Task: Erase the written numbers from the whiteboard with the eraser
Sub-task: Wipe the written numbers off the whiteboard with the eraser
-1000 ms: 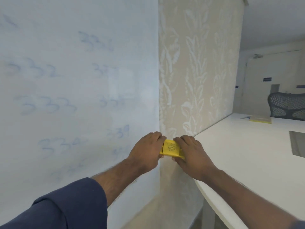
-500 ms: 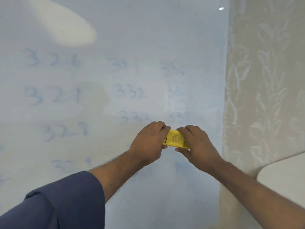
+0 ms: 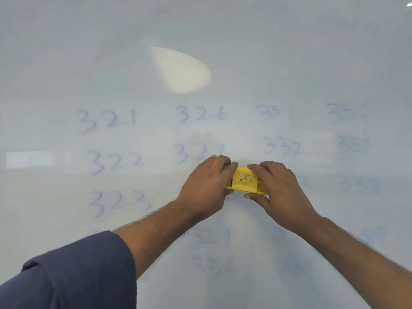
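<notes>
A whiteboard (image 3: 223, 30) fills the whole view, covered with columns of faint blue numbers (image 3: 107, 119) such as 321, 322, 323, 326 and 332. Those at the right are smudged and hard to read. A yellow eraser (image 3: 244, 180) with a small label is held in front of the board's middle. My left hand (image 3: 206, 186) grips its left end and my right hand (image 3: 277, 190) grips its right end. Both hands hide parts of the numbers behind them. Whether the eraser touches the board I cannot tell.
A bright oval light reflection (image 3: 180, 70) sits on the board above the numbers. A pale rectangular reflection (image 3: 29, 159) shows at the left edge. My dark blue sleeve (image 3: 73, 275) fills the lower left corner.
The view has swung left: the patterned wall and white table are gone and the board now fills the frame. Both hands have stayed closed on the eraser throughout.
</notes>
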A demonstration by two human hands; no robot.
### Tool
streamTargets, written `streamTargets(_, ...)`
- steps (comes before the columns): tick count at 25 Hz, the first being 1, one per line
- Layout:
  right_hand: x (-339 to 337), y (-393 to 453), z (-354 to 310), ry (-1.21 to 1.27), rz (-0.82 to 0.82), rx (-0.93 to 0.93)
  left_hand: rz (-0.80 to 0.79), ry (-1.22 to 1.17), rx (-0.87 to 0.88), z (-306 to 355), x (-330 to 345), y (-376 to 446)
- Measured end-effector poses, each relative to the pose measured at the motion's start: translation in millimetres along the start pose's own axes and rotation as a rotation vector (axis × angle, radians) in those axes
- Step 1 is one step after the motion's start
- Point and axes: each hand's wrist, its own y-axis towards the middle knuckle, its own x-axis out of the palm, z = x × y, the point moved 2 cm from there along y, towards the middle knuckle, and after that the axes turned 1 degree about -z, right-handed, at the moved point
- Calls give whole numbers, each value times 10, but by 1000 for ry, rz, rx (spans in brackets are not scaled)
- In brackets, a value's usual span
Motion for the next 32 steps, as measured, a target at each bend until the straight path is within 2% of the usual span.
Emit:
streamTargets(10, 518, 801, -1054, 59, 83, -116, 29, 205, -46, -1115, -627, -523)
streamTargets(21, 709, 1358, -1644, 109, 143, -262, 149, 297, -119, -1584, -1029, -794)
streamTargets(27, 692, 1477, -1716, 102, 178, -238, 150, 361, -201, -2095, -1251, -1023)
streamTargets(32, 682, 1605, -1704, 58, 248, -135, 142, 377, -328, -2648, -1348, -1143)
